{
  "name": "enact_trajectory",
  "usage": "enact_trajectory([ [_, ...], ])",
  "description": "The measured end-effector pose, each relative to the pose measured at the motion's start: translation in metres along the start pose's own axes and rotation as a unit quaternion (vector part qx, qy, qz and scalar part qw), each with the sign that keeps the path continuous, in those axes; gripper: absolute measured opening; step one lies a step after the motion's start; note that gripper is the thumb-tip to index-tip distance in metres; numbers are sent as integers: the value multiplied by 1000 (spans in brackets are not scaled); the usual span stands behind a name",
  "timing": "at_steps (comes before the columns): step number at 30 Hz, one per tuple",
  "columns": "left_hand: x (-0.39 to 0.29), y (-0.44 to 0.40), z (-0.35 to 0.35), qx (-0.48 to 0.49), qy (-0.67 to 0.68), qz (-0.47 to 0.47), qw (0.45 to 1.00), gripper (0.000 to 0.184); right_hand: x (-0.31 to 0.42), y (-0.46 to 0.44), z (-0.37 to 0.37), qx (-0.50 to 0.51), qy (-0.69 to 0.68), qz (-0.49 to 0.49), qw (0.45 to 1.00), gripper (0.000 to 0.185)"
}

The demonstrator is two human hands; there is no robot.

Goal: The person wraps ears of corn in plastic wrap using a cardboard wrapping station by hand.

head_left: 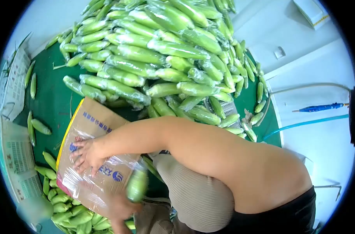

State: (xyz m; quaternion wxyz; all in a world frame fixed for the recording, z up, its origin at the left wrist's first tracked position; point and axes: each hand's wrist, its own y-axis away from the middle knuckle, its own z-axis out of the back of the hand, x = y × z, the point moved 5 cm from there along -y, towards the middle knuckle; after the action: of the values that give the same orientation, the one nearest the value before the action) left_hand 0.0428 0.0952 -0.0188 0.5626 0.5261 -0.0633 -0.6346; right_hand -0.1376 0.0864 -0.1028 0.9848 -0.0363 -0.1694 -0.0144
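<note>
My right hand [88, 155] lies palm down with its fingers spread on a brown cardboard box [93, 191], which has blue print, clear film over it and a yellow edge. Below it, blurred by motion, my left hand [121, 206] has its fingers closed at the lower end of a green, film-wrapped ear of corn [137, 185], also blurred. A large heap of green corn ears [138, 54], many in clear film, rises beyond the box.
Unwrapped green ears [78, 218] are piled at the lower left. White crates [17, 156] with printed sides stand along the left edge of the green surface [54, 97]. A metal grate [224, 107] shows under the heap. On the right are a blue hose [310, 124] and a folded umbrella [319, 108].
</note>
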Motion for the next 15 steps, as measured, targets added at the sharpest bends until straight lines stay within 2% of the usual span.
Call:
enact_trajectory([
  [1,-2,1,-35,114,-14,12,993,56,-3,-2,-1,-36,16,8,999,75],
  [2,17,-2,-86,219,35,-44,974,49,-2,0,0,-70,31,16,997,75],
  [3,23,-5,-102,256,61,-73,962,48,2,2,-1,-104,44,24,993,76],
  [4,29,-8,-117,293,89,-98,947,48,19,-3,-1,-38,-28,41,998,73],
  [5,29,-5,-106,264,97,-99,955,55,39,-6,7,26,-105,57,992,72],
  [7,22,17,-82,197,130,-93,967,70,110,65,58,1,-204,51,978,74],
  [9,15,34,-46,111,154,-94,977,86,147,126,32,-4,-199,69,978,76],
  [11,13,47,-9,43,169,-114,978,75,137,148,-10,169,-417,-31,892,75],
  [13,14,63,30,-23,181,-138,973,66,130,160,-12,100,-610,-140,773,75],
  [14,13,80,52,-63,197,-134,969,60,128,157,-10,78,-605,-124,783,74],
  [15,14,90,68,-104,214,-128,963,55,123,157,-3,37,-625,-133,768,72],
])
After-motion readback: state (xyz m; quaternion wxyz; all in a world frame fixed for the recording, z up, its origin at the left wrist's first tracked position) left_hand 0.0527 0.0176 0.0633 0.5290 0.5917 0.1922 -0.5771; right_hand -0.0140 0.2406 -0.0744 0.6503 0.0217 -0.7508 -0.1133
